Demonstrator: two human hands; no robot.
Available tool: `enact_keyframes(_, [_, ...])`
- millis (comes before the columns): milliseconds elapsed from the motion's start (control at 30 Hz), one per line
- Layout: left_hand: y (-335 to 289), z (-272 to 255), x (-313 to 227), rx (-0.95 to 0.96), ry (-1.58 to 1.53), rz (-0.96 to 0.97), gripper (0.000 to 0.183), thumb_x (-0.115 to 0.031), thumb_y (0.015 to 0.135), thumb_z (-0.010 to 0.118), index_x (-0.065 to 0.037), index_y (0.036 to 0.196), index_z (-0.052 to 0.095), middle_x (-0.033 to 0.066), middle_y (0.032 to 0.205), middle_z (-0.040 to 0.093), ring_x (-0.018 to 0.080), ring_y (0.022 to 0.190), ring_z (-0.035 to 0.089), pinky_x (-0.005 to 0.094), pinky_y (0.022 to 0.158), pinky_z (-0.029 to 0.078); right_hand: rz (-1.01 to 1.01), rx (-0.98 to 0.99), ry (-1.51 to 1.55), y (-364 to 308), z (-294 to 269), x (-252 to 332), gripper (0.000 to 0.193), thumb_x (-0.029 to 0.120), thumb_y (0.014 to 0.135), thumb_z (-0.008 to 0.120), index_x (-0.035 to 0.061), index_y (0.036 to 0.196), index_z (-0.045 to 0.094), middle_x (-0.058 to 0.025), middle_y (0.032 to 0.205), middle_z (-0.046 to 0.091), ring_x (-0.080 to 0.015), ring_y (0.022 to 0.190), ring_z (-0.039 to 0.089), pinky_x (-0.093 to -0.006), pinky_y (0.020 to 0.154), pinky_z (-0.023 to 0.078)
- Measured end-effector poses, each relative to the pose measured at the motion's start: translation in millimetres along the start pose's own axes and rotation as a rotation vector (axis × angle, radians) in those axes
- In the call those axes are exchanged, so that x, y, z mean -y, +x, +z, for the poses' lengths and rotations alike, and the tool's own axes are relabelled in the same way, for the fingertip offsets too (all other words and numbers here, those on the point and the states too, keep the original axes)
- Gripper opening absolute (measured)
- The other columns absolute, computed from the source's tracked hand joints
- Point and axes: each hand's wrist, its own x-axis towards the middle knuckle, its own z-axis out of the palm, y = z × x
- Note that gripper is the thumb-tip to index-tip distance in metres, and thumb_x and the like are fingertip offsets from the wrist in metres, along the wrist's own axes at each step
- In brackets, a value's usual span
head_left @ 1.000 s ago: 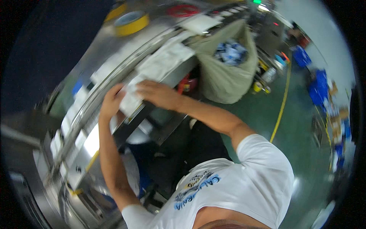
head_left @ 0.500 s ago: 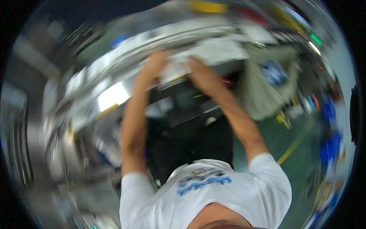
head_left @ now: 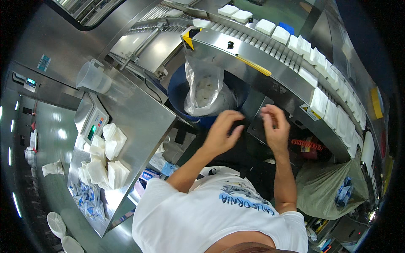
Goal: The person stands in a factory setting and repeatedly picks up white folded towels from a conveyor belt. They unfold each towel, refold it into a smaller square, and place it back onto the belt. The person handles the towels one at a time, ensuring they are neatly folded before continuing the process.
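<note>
My left hand (head_left: 223,132) is raised in front of my chest, its thumb apart from loosely bent fingers and nothing in it. A little to its right, my right hand (head_left: 275,128) is also without any object, fingers bent and apart. The left hand is nearest to a blue bin (head_left: 174,89) lined with a clear plastic bag (head_left: 194,96), which has whitish stuff inside. To the right of my hands runs a roller conveyor (head_left: 253,41) carrying white folded packs (head_left: 319,102) in rows. Neither hand touches the conveyor.
At left stands a steel table (head_left: 141,107) with a digital scale (head_left: 92,116), a plastic jug (head_left: 93,77), stacks of white packs (head_left: 118,173) and small blue-and-white sachets (head_left: 87,200). A greenish sack (head_left: 320,189) hangs at lower right, near a red coiled hose (head_left: 307,145).
Both hands have come off the white packs on the conveyor and back before my body. The view has turned left, bringing the steel table and the bin into sight.
</note>
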Motion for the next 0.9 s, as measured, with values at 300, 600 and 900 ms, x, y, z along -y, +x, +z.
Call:
enact_keyframes(300, [-76, -133, -28, -0.259, 0.270, -0.128, 0.028, -0.001, 0.087, 0.073, -0.003, 0.115, 0.067, 0.0154, 0.117, 0.067, 0.0336, 0.109, 0.067, 0.0386, 0.093, 0.054, 0.167, 0.531, 0.312, 18, 116, 15, 0.027, 0.005, 0.105, 0.060, -0.0018, 0.132, 0.062, -0.0105, 0.120, 0.071, -0.0154, 0.104, 0.068, -0.0307, 0.094, 0.055])
enact_keyframes(600, [-148, -217, -60, -0.816, 0.809, -0.186, 0.026, 0.006, 0.085, 0.064, -0.002, 0.111, 0.065, 0.0160, 0.110, 0.067, 0.0313, 0.103, 0.065, 0.0391, 0.097, 0.051, -0.698, 0.830, 0.094, 45, 285, 113, 0.068, 0.008, 0.087, 0.075, 0.0042, 0.150, 0.050, -0.0210, 0.146, 0.056, -0.0380, 0.137, 0.054, -0.0464, 0.116, 0.043])
enact_keyframes(900, [-154, -213, -54, -0.973, 0.452, -0.153, 0.028, 0.006, 0.092, 0.060, 0.000, 0.119, 0.058, 0.0161, 0.125, 0.055, 0.0256, 0.114, 0.058, 0.0358, 0.100, 0.048, -0.981, 1.041, 0.057, 30, 445, 145, 0.041, 0.012, 0.092, 0.070, 0.0053, 0.132, 0.065, -0.0146, 0.129, 0.070, -0.0328, 0.119, 0.065, -0.0417, 0.102, 0.051])
